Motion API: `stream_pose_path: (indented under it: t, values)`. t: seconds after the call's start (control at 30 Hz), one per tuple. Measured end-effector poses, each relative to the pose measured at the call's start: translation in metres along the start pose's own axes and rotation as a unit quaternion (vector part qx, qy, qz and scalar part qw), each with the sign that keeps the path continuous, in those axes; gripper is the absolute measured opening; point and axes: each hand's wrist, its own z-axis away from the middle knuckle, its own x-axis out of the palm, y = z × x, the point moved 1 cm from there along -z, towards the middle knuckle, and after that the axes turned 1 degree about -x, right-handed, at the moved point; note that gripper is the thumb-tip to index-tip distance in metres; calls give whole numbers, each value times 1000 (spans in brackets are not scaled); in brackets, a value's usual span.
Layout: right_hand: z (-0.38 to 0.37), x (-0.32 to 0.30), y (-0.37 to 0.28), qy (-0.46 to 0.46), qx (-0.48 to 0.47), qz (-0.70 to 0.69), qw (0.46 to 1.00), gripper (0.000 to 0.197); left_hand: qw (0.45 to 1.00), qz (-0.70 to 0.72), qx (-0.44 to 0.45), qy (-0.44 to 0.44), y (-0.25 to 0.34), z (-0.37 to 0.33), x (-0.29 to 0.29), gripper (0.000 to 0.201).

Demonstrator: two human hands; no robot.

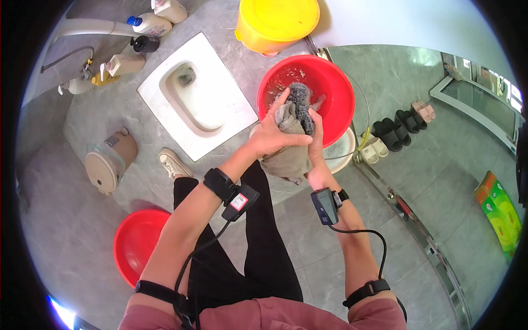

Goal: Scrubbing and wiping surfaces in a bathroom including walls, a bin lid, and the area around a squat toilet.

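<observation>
My left hand (273, 133) and my right hand (317, 144) both grip a wet grey cloth (290, 132) between them. Its dark fuzzy end (301, 102) sticks up over a red basin (336, 118) that holds water with suds. The cloth's lower part hangs down below my hands, above my knee. Black straps with small devices sit on both wrists, with cables running up my forearms.
A white floor-level toilet pan (195, 96) lies to the left. A yellow bucket (278, 22) stands behind the basin. A second red basin (135, 245) is at lower left, a tan bin (110, 159) beside it. Bottles (148, 25) stand at the back; slippers (399, 129) line the right.
</observation>
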Motion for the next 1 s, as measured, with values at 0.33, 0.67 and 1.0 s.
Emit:
stream_pose_path:
  t: [0.33,0.67,1.0]
  values:
    - [-31,2,17,-9,-139,-23,990,31,952,282,-85,82,-40,30,-39,75]
    - [-22,31,-9,2,-48,-246,968,38,901,404,-6,157,6,76,-135,24]
    - [43,100,16,-85,-8,-183,979,57,841,248,67,476,73,181,-282,12]
